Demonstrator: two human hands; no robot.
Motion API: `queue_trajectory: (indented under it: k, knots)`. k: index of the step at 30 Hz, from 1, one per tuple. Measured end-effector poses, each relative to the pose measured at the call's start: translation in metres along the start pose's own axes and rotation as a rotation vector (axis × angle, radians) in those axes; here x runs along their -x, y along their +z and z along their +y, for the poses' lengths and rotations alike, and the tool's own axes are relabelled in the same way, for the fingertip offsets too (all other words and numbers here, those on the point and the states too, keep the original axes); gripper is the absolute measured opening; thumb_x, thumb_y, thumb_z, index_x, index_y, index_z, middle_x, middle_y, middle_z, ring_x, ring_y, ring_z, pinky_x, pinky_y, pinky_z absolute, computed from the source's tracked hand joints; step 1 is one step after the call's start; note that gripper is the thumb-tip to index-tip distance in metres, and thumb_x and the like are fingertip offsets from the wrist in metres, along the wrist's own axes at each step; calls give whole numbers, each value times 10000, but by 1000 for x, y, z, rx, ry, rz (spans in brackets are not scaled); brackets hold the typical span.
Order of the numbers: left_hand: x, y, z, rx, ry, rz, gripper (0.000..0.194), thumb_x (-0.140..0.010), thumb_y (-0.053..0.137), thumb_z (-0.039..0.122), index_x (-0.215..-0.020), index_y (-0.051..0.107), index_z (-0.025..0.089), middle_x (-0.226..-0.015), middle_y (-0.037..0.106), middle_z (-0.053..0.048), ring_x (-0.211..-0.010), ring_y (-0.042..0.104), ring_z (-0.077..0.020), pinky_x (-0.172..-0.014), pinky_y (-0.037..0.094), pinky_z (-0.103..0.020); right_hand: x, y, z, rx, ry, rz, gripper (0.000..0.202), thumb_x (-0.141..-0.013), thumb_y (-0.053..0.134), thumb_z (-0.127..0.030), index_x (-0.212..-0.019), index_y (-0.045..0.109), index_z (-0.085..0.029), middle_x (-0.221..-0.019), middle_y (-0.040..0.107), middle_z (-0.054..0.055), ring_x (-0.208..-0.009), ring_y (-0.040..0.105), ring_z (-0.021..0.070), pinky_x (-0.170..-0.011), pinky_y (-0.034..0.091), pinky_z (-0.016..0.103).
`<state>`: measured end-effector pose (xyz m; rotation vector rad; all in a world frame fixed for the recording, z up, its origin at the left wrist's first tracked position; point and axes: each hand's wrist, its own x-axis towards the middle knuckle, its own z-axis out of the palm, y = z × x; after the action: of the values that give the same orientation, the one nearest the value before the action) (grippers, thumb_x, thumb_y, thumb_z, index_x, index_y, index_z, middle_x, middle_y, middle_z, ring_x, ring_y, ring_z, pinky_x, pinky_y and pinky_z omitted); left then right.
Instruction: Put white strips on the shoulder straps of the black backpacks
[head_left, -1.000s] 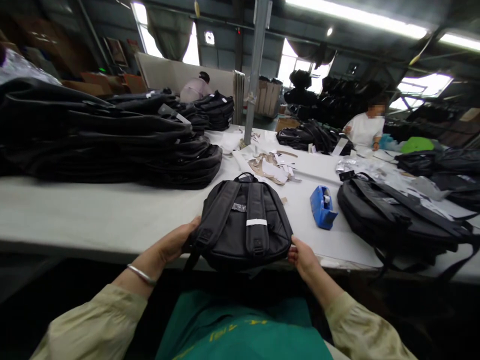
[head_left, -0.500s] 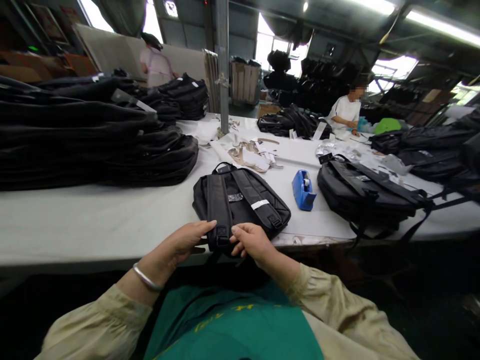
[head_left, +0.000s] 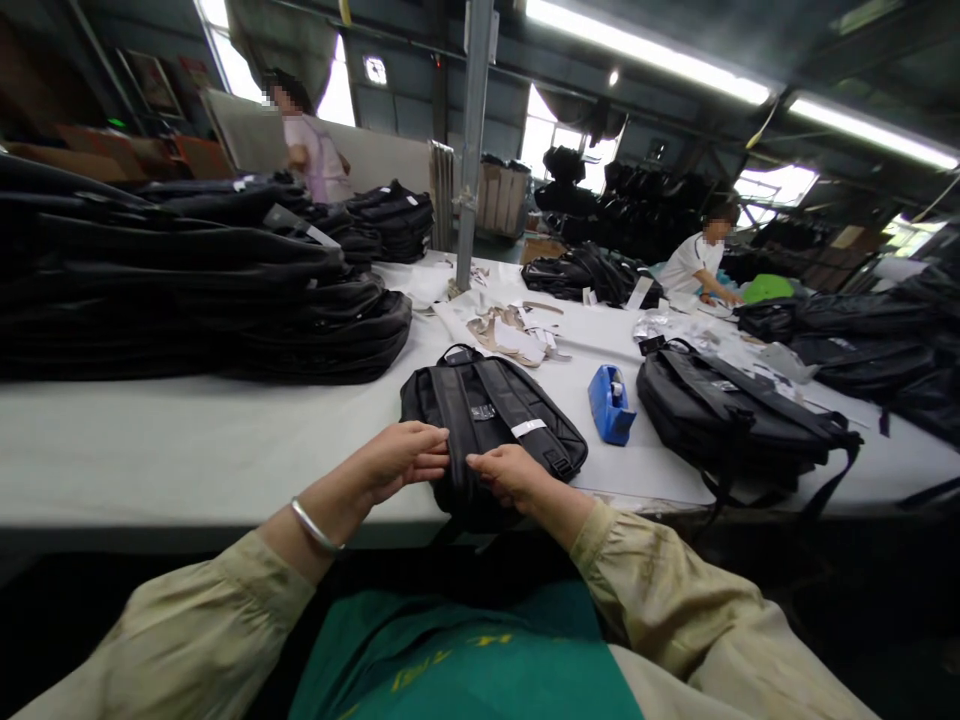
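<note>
A black backpack [head_left: 499,385] lies on the table in front of me, its shoulder straps facing up. My left hand [head_left: 409,460] is at the outer edge of the left shoulder strap [head_left: 456,415], fingers stretched out and touching it. On that strap's other side, my right hand [head_left: 517,476] is closed, thumb and forefinger pinched at the strap's lower part; its other fingers are curled and partly hidden. Around the right strap runs a white paper band [head_left: 529,428]. A small printed label [head_left: 483,411] shows between the straps.
A blue tape dispenser [head_left: 611,405] stands right of the backpack, with another black bag [head_left: 735,415] beyond it. Stacked black bags [head_left: 187,290] fill the left. Paper scraps [head_left: 517,335] lie behind, near a metal post [head_left: 472,150]. Two people work farther back.
My view has tilted and shifted slightly. Both hands have moved a little up the left strap, and its lower buckle, visible before, is now out of sight. The blue dispenser stays put.
</note>
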<state>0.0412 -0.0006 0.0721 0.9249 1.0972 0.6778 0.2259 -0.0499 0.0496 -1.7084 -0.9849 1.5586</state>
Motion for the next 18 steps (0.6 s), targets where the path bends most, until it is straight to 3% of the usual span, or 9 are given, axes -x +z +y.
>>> queue_trajectory:
  k: [4,8,10,12,15,18]
  knots:
    - [-16,4,-4,308,-72,-94,195,-785,729,227,-893,619,108,-986,714,-194,-831,715,-227,-669,589,-284,0,-15,0,-52,106,-31,387,-852,687,-472,-706,469,-187,-492,414,-76,-341,286,47,-351,182,183]
    - [-23,8,13,331,-42,-191,236,-871,652,288,-964,651,71,-998,713,-196,-838,714,-225,-674,592,-288,-5,-25,-6,-154,183,-111,467,-849,671,-532,-664,404,-197,-470,369,-93,-348,251,41,-358,177,173]
    - [-25,9,25,311,8,-213,230,-874,651,303,-952,670,87,-939,722,-156,-781,705,-200,-667,580,-277,-10,-29,-16,-190,75,-65,469,-812,726,-495,-658,394,-201,-461,362,-99,-360,254,44,-369,175,179]
    - [-28,9,36,279,89,-242,232,-863,672,340,-918,692,116,-852,722,-106,-717,686,-174,-663,561,-263,-16,-34,-36,-220,-131,-9,454,-763,783,-442,-656,416,-198,-459,364,-100,-383,276,48,-385,191,189]
    - [-32,14,55,174,186,-272,357,-829,701,479,-915,729,134,-840,734,-105,-745,691,-201,-655,536,-267,-26,-40,-82,-245,-427,29,381,-725,811,-428,-700,531,-171,-489,437,-77,-438,345,59,-428,255,203]
    - [-35,23,79,89,223,-287,449,-814,692,553,-944,743,127,-901,750,-145,-798,709,-251,-661,532,-291,-35,-41,-128,-232,-595,72,384,-774,747,-510,-811,628,-147,-573,550,-31,-526,447,89,-506,354,222]
